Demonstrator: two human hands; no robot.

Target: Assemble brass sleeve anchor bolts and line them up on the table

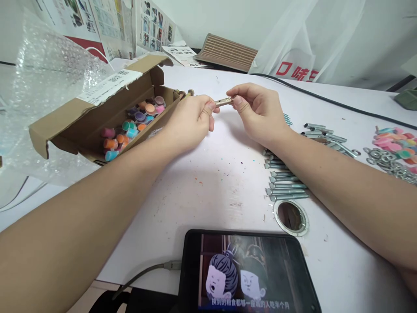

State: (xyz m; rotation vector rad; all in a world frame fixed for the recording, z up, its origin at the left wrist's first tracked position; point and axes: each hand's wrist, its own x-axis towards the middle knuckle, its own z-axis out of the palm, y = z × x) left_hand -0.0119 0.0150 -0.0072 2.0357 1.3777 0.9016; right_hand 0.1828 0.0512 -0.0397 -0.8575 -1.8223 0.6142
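Note:
Between my two hands, above the white table (195,195), a metal bolt with a sleeve (224,102) is held nearly level. My left hand (195,115) pinches its left end between thumb and fingers. The thumb and forefinger of my right hand (259,111) close on its threaded right end. An open cardboard box (78,124) holding small colored plastic caps (140,116) lies beside my left hand. Below my right wrist, several silver bolts (288,186) lie in a row, with metal sleeves (317,132) to their right.
Washers (387,161) and colored plastic pieces (395,141) are piled at the far right. A tablet (249,274) with a cable lies at the front edge, near a round table hole (291,217). Bubble wrap (35,100) surrounds the box; a black cable (325,99) crosses the back.

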